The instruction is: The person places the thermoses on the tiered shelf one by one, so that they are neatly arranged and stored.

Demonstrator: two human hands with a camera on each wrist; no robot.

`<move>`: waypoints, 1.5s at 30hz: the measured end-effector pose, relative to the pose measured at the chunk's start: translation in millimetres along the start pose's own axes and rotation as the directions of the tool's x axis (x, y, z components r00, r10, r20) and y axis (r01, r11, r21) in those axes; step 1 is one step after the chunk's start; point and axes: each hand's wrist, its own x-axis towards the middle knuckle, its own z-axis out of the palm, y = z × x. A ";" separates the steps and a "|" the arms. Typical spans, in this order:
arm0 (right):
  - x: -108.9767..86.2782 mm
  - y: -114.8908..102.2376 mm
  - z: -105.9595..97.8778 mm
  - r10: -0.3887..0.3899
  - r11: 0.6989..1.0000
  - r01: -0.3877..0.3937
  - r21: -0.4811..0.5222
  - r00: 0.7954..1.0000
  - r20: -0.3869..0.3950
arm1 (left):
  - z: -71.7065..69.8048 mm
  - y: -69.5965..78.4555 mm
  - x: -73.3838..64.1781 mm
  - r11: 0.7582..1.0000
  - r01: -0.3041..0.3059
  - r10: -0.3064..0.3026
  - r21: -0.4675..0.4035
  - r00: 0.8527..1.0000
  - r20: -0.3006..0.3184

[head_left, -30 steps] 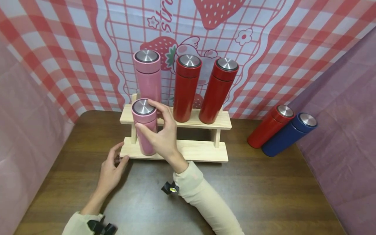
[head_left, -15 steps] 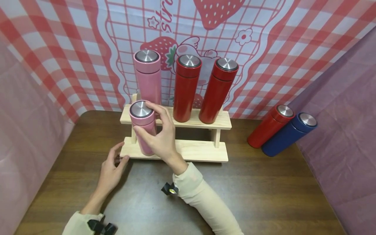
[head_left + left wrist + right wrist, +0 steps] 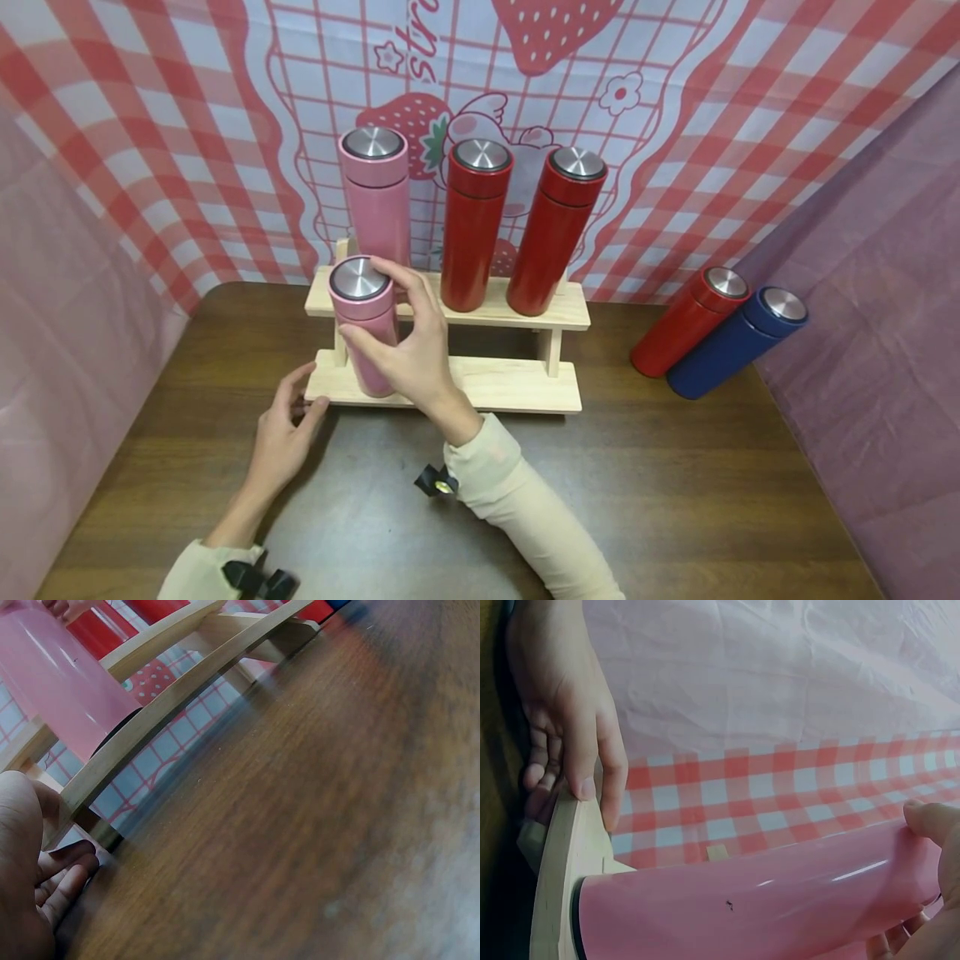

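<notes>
My right hand (image 3: 420,354) holds a pink thermos flask (image 3: 365,310) near its top, thumb on the front and fingers around the right side. The flask stands almost upright at the left of the lower shelf on a two-tier wooden rack (image 3: 517,385). In the right wrist view, its base meets the board. My left hand (image 3: 281,433) grips the left end of that lower shelf, thumb on the front edge and index finger behind, as the right wrist view shows. Another pink flask (image 3: 378,217) and two red flasks (image 3: 476,233), (image 3: 557,237) stand on the upper shelf.
On the brown wooden table (image 3: 675,500), a red flask (image 3: 686,329) and a blue flask (image 3: 735,346) stand side by side, right of the rack. A strawberry-patterned checked cloth (image 3: 675,167) hangs behind. Plain pinkish cloth (image 3: 67,350) lines the sides.
The top of the held pink flask has shifted slightly left and toward me, with my right hand still around it. My left hand has stayed at the shelf end.
</notes>
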 end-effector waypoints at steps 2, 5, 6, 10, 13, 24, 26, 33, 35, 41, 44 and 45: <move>0.7 -0.9 -1.1 -0.003 1.000 0.003 -0.015 1.000 0.007 | -0.2 -0.1 -0.1 1.000 -0.002 0.002 0.000 1.000 -0.002; 1.8 -1.9 -2.7 -0.015 0.999 0.015 -0.033 1.000 0.015 | -0.5 0.5 -0.1 1.000 -0.003 0.003 -0.001 1.000 -0.002; 2.2 -2.3 -3.4 -0.019 0.999 0.019 -0.036 1.000 0.016 | -0.5 0.7 0.0 1.000 -0.003 0.003 -0.001 1.000 -0.002; 3.2 -4.4 -7.7 -0.035 0.999 0.035 -0.028 0.999 0.007 | -0.5 1.0 0.0 1.000 0.002 -0.002 -0.002 1.000 0.001; 4.3 -7.0 -12.6 -0.047 0.999 0.047 -0.016 0.999 -0.005 | -0.4 1.0 -0.2 1.000 0.005 -0.005 -0.004 1.000 0.003; 5.0 -12.3 -31.3 -0.071 0.997 0.070 -0.016 0.996 -0.053 | -0.9 2.5 -0.7 1.000 0.010 -0.010 -0.007 1.000 0.004; 3.8 -14.3 -34.9 -0.062 0.998 0.061 -0.022 0.996 -0.060 | -0.8 2.9 -0.7 1.000 0.011 -0.011 -0.004 1.000 0.006; 0.4 -17.5 -51.7 -0.085 0.996 0.083 -0.023 0.993 -0.080 | -0.4 4.7 -0.9 1.000 0.016 -0.016 -0.005 1.000 0.012; -0.2 -16.7 -57.3 -0.108 0.994 0.106 -0.020 0.990 -0.087 | -0.5 4.9 -0.9 1.000 0.016 -0.015 -0.005 1.000 0.012; -3.3 -15.4 -72.4 -0.139 0.990 0.136 -0.037 0.986 -0.092 | -0.8 4.8 -0.6 1.000 0.015 -0.015 -0.003 1.000 0.011; -4.1 -15.2 -79.4 -0.146 0.989 0.141 -0.052 0.985 -0.093 | -0.5 4.3 -0.2 1.000 0.018 -0.018 -0.004 1.000 0.015; -4.3 -15.3 -81.7 -0.148 0.988 0.143 -0.056 0.985 -0.094 | -0.3 4.1 0.0 1.000 0.019 -0.019 -0.005 1.000 0.016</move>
